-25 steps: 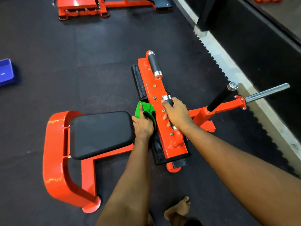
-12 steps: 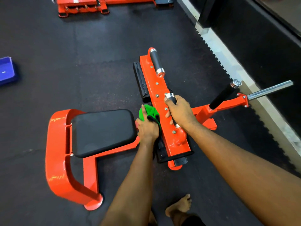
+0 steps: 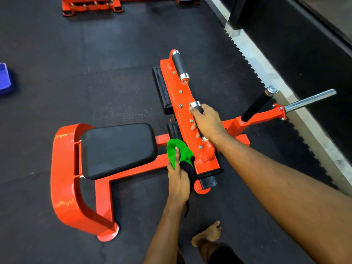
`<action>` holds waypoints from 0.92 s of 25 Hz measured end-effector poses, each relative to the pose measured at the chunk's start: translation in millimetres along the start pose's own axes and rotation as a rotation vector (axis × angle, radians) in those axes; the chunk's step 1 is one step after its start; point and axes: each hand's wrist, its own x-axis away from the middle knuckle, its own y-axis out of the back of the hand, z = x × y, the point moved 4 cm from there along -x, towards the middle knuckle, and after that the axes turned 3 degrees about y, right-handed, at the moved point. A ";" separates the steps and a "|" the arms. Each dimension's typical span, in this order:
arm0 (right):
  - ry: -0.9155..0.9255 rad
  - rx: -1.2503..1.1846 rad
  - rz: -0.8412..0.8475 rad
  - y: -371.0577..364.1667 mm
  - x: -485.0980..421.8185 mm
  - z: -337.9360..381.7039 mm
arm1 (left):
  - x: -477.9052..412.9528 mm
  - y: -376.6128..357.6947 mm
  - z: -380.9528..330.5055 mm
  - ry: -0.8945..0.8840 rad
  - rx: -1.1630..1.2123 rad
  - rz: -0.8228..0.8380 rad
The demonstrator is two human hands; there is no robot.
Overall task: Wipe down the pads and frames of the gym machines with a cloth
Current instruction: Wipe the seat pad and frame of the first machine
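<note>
A bright green cloth with a black underside (image 3: 176,150) is bunched in the left hand (image 3: 178,180). The hand's grip is closed round it, thumb on top, pressing it against the left edge of the long orange steel bar (image 3: 181,96), just beside the near black knee pad (image 3: 173,130). Since a second ago, hand and cloth have slid along the bar toward its near end. They are now level with the handle's base rather than its capped tip. The right hand (image 3: 207,121) keeps its grip wrapped round the black rubber handle (image 3: 198,108) on the bar. The black padded seat (image 3: 118,149) sits left of the cloth. A bare foot (image 3: 209,233) stands on the dark rubber floor (image 3: 95,63).
</note>
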 end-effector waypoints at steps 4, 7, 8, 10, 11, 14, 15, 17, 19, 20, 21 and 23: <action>-0.001 0.011 0.003 0.4 -0.3 0.0 | -39.6 2.5 -27.1 0.021 -0.050 0.075; -0.001 0.018 0.002 0.7 -0.6 -1.2 | -43.6 4.2 -29.7 -0.061 -0.062 0.018; -0.001 0.020 0.000 0.6 -1.1 -1.9 | -36.8 6.1 -25.9 -0.104 -0.055 -0.007; 0.006 0.028 -0.012 0.9 -1.7 -3.4 | -13.6 6.3 -10.1 -0.160 -0.107 -0.049; 0.008 0.034 -0.020 1.1 -2.0 -3.9 | 1.6 4.4 -0.9 -0.172 -0.144 -0.048; 0.013 0.062 -0.040 0.3 -2.7 -5.7 | 44.2 -4.6 13.7 -0.172 -0.206 -0.026; 0.016 0.077 -0.047 0.0 -3.1 -6.8 | 49.1 -7.1 14.5 -0.164 -0.196 -0.038; 0.019 0.090 -0.065 -0.7 -4.1 -8.9 | 45.9 -9.6 10.5 -0.154 -0.160 -0.060; 0.025 0.098 -0.073 -0.2 -5.1 -10.1 | 33.4 -8.2 -3.0 -0.154 -0.168 -0.075; 0.026 0.102 -0.073 -0.3 -5.9 -10.4 | 21.7 -6.3 -10.7 -0.141 -0.188 -0.081; 0.028 0.104 -0.073 -0.1 -6.4 -10.4 | 6.0 -3.8 -18.3 -0.124 -0.209 -0.082; 0.034 0.111 -0.072 0.4 -6.2 -10.3 | -32.0 3.4 -34.5 -0.097 -0.246 -0.092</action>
